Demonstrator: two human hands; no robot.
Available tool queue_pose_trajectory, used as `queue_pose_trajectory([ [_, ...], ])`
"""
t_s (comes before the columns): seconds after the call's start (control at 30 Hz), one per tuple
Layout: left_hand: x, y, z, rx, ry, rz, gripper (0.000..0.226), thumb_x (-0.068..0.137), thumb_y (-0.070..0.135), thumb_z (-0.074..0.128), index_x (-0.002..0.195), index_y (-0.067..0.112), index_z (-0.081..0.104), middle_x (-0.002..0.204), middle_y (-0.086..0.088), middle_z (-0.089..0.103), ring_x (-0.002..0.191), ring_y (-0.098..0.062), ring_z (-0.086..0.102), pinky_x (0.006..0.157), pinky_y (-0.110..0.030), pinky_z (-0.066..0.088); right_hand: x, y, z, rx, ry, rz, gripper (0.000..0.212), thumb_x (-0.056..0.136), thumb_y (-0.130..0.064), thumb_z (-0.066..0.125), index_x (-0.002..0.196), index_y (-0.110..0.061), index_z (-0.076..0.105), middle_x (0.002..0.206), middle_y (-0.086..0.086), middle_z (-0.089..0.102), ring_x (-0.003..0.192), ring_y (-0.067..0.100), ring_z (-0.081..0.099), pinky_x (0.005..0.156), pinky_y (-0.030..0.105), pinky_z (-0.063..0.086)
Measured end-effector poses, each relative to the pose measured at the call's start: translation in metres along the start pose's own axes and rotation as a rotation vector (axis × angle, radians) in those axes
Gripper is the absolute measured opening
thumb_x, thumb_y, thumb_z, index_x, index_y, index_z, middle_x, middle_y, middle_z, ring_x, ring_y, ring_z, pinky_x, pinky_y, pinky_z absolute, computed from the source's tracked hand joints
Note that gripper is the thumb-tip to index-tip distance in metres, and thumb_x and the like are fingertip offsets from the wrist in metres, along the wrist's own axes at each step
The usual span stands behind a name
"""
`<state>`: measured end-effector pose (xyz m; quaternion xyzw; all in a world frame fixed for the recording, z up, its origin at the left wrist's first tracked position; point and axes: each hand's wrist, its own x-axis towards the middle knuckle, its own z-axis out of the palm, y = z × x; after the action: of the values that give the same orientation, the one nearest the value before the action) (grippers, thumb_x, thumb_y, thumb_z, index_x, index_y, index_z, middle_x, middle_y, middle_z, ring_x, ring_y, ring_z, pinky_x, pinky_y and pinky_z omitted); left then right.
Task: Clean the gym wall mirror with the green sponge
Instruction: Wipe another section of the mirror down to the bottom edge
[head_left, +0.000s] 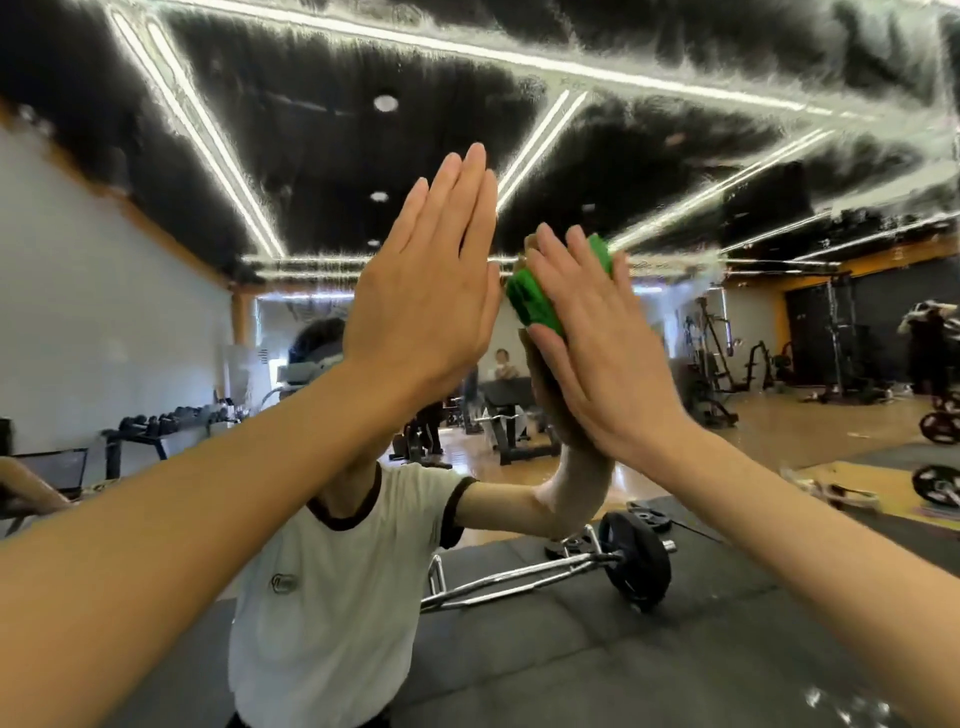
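Note:
The wall mirror (675, 156) fills the view, its upper part streaked with wet smears. My right hand (597, 332) presses the green sponge (535, 301) flat against the glass at about head height; the sponge shows at the fingers' left edge and above the fingertips. My left hand (431, 291) lies flat on the mirror just left of the sponge, fingers straight and together, holding nothing. Both arms reach up from the bottom corners.
The mirror reflects a person in a white T-shirt (332, 587), a barbell with black plates (628, 566) on a grey mat, a dumbbell rack (166, 421) at the left, benches and machines (727, 364) farther back, and other people.

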<state>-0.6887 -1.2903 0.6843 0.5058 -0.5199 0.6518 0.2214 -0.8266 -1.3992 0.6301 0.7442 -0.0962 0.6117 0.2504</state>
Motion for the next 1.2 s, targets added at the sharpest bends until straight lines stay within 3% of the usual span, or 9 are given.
queue_pose_trajectory([
  [0.07,0.0,0.0,-0.001,0.002,-0.014,0.002,0.065,0.104,0.033,0.013,0.16,-0.001,0.012,0.168,-0.018,0.01,0.156,-0.029,0.009,0.127,-0.039,0.005,0.003,0.024,-0.013,0.024,-0.027,0.038,0.052,0.105,-0.028,0.039,0.154,-0.01,0.035,0.165,0.007,0.025,0.154,0.02,0.008,0.126,0.032,-0.005],
  [0.17,-0.001,0.0,-0.001,0.01,-0.014,0.002,0.065,0.104,0.032,0.015,0.159,-0.002,0.013,0.168,-0.018,0.011,0.156,-0.03,0.01,0.127,-0.039,0.005,0.035,0.06,-0.023,0.105,0.101,0.276,0.046,0.105,-0.024,0.042,0.147,-0.007,0.041,0.163,0.011,0.028,0.155,0.03,0.011,0.127,0.05,0.004],
  [0.23,-0.001,0.0,-0.001,0.011,-0.01,0.004,0.065,0.104,0.031,0.016,0.159,-0.002,0.014,0.168,-0.018,0.011,0.156,-0.03,0.01,0.127,-0.039,0.005,0.043,0.058,-0.019,0.157,0.166,0.358,0.045,0.106,-0.027,0.041,0.145,-0.005,0.042,0.162,0.012,0.032,0.154,0.032,0.012,0.125,0.054,0.007],
  [0.33,-0.002,0.0,-0.002,0.016,-0.014,0.002,0.064,0.105,0.031,0.018,0.159,-0.002,0.014,0.168,-0.019,0.011,0.156,-0.03,0.01,0.127,-0.039,0.004,-0.007,0.038,-0.009,0.169,0.151,0.327,0.045,0.108,-0.027,0.035,0.148,-0.007,0.041,0.164,0.007,0.028,0.155,0.026,0.011,0.127,0.046,0.001],
  [0.47,-0.002,0.001,-0.001,0.029,-0.014,0.001,0.063,0.106,0.03,0.019,0.159,-0.003,0.013,0.168,-0.019,0.01,0.156,-0.031,0.009,0.128,-0.04,0.005,-0.079,0.031,-0.006,-0.004,0.007,0.153,0.055,0.109,-0.03,0.03,0.16,-0.013,0.017,0.168,0.004,0.012,0.156,0.017,0.005,0.127,0.035,-0.002],
  [0.7,-0.002,0.002,-0.004,0.055,-0.044,-0.018,0.062,0.107,0.03,0.018,0.16,-0.001,0.01,0.168,-0.018,0.008,0.156,-0.03,0.007,0.127,-0.04,0.004,0.073,0.049,-0.009,-0.026,0.128,0.327,0.057,0.109,-0.031,0.018,0.159,-0.005,0.017,0.167,0.013,0.015,0.156,0.027,0.008,0.124,0.037,-0.005],
  [0.93,-0.003,0.003,-0.005,0.101,-0.062,-0.015,0.063,0.107,0.032,0.014,0.16,-0.001,0.005,0.169,-0.018,0.004,0.157,-0.03,0.005,0.128,-0.04,0.005,-0.087,-0.003,0.0,-0.035,-0.017,0.134,0.054,0.109,-0.027,0.029,0.159,-0.01,0.019,0.167,0.009,0.016,0.156,0.022,0.007,0.126,0.034,-0.005],
  [1.1,-0.002,0.005,-0.008,0.086,-0.096,-0.015,0.062,0.107,0.03,0.015,0.16,-0.001,0.006,0.169,-0.017,0.004,0.157,-0.029,0.004,0.128,-0.04,0.004,0.045,0.011,-0.006,-0.047,0.067,0.254,0.055,0.109,-0.028,0.024,0.159,-0.005,0.02,0.167,0.014,0.015,0.155,0.029,0.008,0.125,0.041,-0.002],
  [1.2,-0.006,-0.002,-0.02,-0.002,-0.119,0.025,0.058,0.108,0.024,0.021,0.16,0.001,0.008,0.169,-0.015,0.005,0.157,-0.027,0.003,0.125,-0.036,-0.004,0.062,0.02,-0.005,-0.105,0.09,0.288,0.057,0.108,-0.029,0.021,0.159,-0.004,0.018,0.167,0.014,0.014,0.155,0.03,0.008,0.125,0.043,-0.002],
])
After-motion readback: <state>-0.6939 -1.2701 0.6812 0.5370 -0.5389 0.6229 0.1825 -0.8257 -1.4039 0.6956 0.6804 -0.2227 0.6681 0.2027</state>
